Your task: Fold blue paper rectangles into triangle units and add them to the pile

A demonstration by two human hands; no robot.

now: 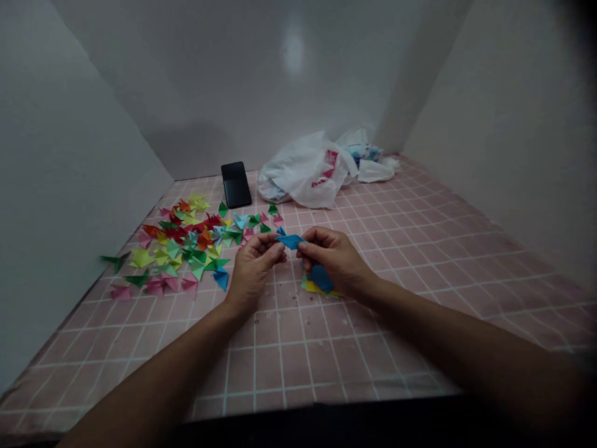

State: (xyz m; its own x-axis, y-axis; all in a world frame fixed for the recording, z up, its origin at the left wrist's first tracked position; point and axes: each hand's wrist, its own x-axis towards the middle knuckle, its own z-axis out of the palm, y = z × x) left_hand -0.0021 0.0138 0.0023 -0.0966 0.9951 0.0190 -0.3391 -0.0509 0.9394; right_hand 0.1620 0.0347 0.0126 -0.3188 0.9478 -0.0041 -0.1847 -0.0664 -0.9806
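Observation:
Between my two hands, above the middle of the table, is a small blue origami crane [290, 241]. My left hand [258, 261] pinches its left end between thumb and fingers. At its right end, the thumb and forefinger of my right hand [333, 258] are closed on it. Below my right hand lies a small stack of coloured paper [321, 280], blue on top with yellow and green edges showing; the hand partly hides it. To the left of my left hand spreads a pile of folded paper cranes [186, 242] in red, green, yellow, pink and blue.
A black phone [236, 185] leans near the back wall, behind the cranes. White plastic bags [303, 168] lie crumpled at the back centre and right. The table has a pink checked cover [420, 261], and pale walls [513, 143] enclose it at the back and both sides.

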